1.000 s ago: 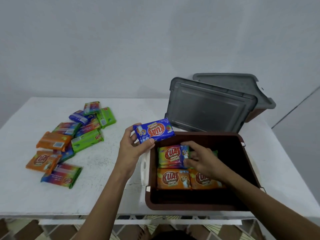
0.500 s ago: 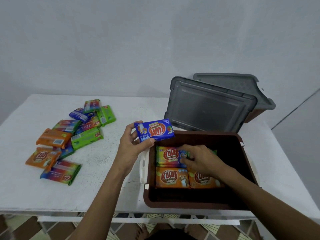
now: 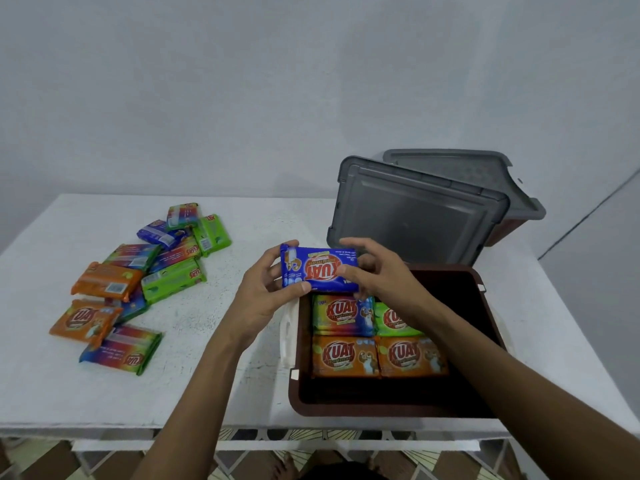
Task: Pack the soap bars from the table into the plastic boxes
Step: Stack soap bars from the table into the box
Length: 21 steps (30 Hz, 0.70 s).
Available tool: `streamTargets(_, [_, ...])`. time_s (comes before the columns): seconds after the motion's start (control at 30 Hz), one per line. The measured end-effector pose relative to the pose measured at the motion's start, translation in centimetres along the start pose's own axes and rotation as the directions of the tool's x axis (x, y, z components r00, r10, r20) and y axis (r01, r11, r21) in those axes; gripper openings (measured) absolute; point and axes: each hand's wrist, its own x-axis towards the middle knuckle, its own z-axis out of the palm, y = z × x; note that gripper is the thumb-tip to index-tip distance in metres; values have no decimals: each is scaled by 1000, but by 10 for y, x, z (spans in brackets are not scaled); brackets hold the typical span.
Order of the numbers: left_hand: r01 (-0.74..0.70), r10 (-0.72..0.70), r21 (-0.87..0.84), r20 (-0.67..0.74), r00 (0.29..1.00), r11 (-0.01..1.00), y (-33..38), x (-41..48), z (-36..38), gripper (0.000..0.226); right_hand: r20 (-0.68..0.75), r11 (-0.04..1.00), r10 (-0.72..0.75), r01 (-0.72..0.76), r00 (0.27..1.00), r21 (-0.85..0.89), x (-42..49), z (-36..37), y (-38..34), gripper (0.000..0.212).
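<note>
A blue soap bar (image 3: 318, 270) is held between both hands above the far left corner of the open brown plastic box (image 3: 394, 408). My left hand (image 3: 266, 296) grips its left end and my right hand (image 3: 377, 271) grips its right end. Inside the box lie a rainbow bar (image 3: 341, 315), a green bar (image 3: 393, 320) and two orange bars (image 3: 377, 356), flat in two rows. Several loose soap bars (image 3: 138, 282) in orange, green, blue and rainbow wrappers lie in a heap on the white table (image 3: 214, 341) to the left.
A grey lid (image 3: 415, 216) leans behind the open box. A second brown box with a grey lid (image 3: 450, 161) stands at the back right. The table's front edge runs just below the open box, with patterned floor beneath.
My right hand has come up out of the box and taken hold of the blue bar's right end. The bar has been turned so its label reads upside down.
</note>
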Motion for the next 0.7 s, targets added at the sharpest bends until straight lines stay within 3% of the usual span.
streamTargets(0.13, [-14, 7, 44, 141, 990, 999, 8, 3, 0, 66, 96, 993, 110, -113, 989, 33, -1, -8, -4, 32])
streamTargets(0.27, [-118, 97, 262, 93, 991, 958, 8, 6, 6, 65, 186, 976, 152, -177, 971, 129, -5, -14, -6, 36])
streamTargets(0.4, [-213, 228, 462, 22, 973, 861, -6, 9, 3, 49, 220, 957, 166, -211, 961, 199, -11, -20, -3, 58])
streamTargets(0.53, [-256, 278, 657, 73, 958, 709, -20, 10, -2, 44, 182, 967, 131, -166, 974, 192, -21, -24, 4, 84])
streamTargets(0.6, [-283, 291, 700, 112, 950, 656, -26, 9, -2, 43, 165, 976, 100, -129, 981, 177, -25, -25, 6, 79])
streamTargets(0.7, [-295, 302, 724, 125, 945, 624, -32, 9, -4, 42, 104, 980, 71, -89, 992, 180, -29, -28, 13, 54])
